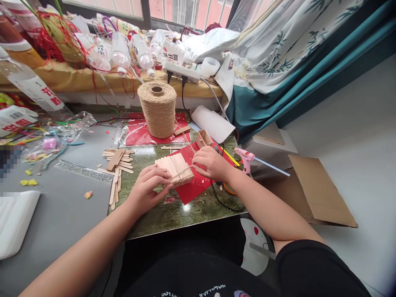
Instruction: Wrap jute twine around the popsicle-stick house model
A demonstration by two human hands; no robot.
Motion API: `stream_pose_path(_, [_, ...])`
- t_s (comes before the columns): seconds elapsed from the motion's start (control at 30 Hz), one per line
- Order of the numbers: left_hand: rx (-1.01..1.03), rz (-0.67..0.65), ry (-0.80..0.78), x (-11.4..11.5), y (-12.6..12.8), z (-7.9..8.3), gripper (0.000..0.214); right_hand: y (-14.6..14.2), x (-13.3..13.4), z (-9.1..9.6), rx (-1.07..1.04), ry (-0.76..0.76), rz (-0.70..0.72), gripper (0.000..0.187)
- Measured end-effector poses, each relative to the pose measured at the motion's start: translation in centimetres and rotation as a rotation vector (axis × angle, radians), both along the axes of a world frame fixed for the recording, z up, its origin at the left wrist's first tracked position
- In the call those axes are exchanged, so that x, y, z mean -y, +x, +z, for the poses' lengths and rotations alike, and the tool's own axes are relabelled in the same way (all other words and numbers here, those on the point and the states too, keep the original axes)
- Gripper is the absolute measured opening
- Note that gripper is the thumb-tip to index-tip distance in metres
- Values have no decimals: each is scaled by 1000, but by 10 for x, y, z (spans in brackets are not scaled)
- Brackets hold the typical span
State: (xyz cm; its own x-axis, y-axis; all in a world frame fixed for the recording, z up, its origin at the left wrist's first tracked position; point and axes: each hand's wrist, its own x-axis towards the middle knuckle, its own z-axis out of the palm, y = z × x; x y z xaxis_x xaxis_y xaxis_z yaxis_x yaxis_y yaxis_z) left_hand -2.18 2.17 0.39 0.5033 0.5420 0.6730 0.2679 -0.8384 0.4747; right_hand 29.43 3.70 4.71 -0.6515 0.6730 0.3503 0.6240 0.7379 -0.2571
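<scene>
A small box of craft sticks point(173, 166) sits over red paper on the table. My left hand point(152, 185) grips its near left side, thumb on the front edge and fingers on top. Twine point(181, 170) crosses the box near its right end. My right hand point(208, 163) is closed at the right of the box, pinching the twine, which runs up toward a big spool of twine point(157, 110). The right fingertips are partly hidden. Just behind my right hand stands a small open wooden box point(204, 139).
Loose craft sticks point(119, 165) lie left of the box. A pink glue gun point(246, 159) rests at the table's right edge, near a yellow pencil point(229, 156). Plastic bottles point(120, 53) and a power strip point(181, 72) line the sill. A cardboard box point(321, 189) stands at right.
</scene>
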Motion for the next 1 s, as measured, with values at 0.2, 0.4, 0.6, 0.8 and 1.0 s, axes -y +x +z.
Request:
stream_pose_path(0.2, [2, -13, 4, -1, 1, 0, 26, 7, 33, -8, -90, -49, -88, 14])
stream_pose_path(0.4, [7, -21, -5, -1, 0, -2, 27, 3, 54, -30, -223, -111, -165, 29])
stream_pose_path(0.6, [2, -31, -20, -3, -1, -1, 23, 14, 27, -39, -166, -151, -247, 15])
stream_pose_path(0.8, [-136, -51, 3, 1, -3, 29, 25, 12, 26, -42, -368, -176, -206, 23])
stream_pose_path(1.0, [-285, 80, 108, -53, 10, 98, 29, -14, 32, -59, -946, -433, -397, 24])
